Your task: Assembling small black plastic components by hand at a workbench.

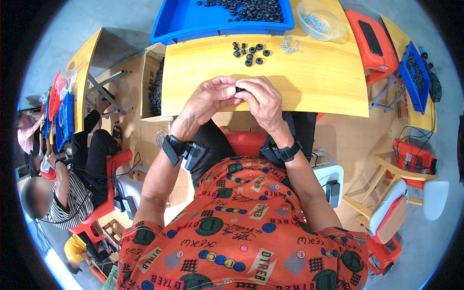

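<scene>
Smooth wood-grain tabletop (324, 87), glossy plastic tray (193, 20), rubbery-looking black pieces (249, 63)

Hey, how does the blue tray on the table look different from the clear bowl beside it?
The blue tray is straight-sided, while the clear bowl is round. The tray looks larger than the bowl. The tray holds chunky black pieces; the bowl holds tiny pale pieces. Both are open-topped and sit on the yellow table.
</scene>
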{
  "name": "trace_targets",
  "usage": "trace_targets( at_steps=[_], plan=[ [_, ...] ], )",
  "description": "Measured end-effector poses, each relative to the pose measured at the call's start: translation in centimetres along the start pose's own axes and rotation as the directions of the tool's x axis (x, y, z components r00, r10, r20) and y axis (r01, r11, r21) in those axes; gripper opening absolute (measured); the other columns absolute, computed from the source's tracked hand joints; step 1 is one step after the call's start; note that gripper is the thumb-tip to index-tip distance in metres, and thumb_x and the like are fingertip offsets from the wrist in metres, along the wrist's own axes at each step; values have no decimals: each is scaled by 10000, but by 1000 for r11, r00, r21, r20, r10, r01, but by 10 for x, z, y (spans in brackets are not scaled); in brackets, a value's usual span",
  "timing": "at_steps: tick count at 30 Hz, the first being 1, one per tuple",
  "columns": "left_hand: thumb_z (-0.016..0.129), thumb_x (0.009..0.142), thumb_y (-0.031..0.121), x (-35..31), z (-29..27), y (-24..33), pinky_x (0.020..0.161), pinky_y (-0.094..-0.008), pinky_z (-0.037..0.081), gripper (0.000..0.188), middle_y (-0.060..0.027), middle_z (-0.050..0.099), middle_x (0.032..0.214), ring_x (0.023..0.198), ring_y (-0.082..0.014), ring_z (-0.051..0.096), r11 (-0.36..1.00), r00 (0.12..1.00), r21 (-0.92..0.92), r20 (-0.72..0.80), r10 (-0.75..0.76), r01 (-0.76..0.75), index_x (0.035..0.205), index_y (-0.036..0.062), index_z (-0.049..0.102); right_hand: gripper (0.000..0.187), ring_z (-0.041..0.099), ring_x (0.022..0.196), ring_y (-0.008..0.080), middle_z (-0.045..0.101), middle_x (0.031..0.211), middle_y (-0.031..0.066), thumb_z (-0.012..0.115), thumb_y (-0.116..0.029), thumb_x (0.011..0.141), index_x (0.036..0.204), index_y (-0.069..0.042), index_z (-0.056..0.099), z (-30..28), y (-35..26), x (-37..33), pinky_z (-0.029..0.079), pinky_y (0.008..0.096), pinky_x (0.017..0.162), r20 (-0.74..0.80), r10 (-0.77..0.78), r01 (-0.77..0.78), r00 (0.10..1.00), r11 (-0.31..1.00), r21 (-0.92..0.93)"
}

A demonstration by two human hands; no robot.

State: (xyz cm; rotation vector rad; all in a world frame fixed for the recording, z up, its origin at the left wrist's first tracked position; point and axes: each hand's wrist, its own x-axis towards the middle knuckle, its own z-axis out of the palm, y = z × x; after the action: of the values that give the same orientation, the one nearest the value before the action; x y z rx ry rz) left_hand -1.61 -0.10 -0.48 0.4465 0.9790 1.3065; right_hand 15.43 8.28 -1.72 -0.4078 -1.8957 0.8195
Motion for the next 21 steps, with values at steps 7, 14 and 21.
trace_targets(
  at_steps=[7,14,21],
  plan=[
    [722,901,82,1,-4,-2,935,-353,551,308,-63,627,1132,1012,-186,645,999,999,-50,45,-4,6,1172,23,588,210,659,889,296,690,961,108,729,-39,770,976,-43,689,0,2,-1,541,389,760,47,-1,-1,999,999,50],
    [707,899,39,1,4,4,922,-306,532,303,-52,650,1065,981,-157,642,998,999,67,52,15,-19,1181,33,598,195,653,868,292,678,931,104,722,-36,776,966,-33,678,-2,0,-1,541,387,757,61,-37,35,997,999,24],
    [705,895,40,0,7,-5,860,-256,517,270,-28,647,1017,948,-133,624,989,996,122,54,76,-82,1131,65,578,202,652,850,285,678,929,98,720,-20,771,967,-29,671,-2,1,-3,540,375,738,39,-59,59,997,998,10]
  ],
)
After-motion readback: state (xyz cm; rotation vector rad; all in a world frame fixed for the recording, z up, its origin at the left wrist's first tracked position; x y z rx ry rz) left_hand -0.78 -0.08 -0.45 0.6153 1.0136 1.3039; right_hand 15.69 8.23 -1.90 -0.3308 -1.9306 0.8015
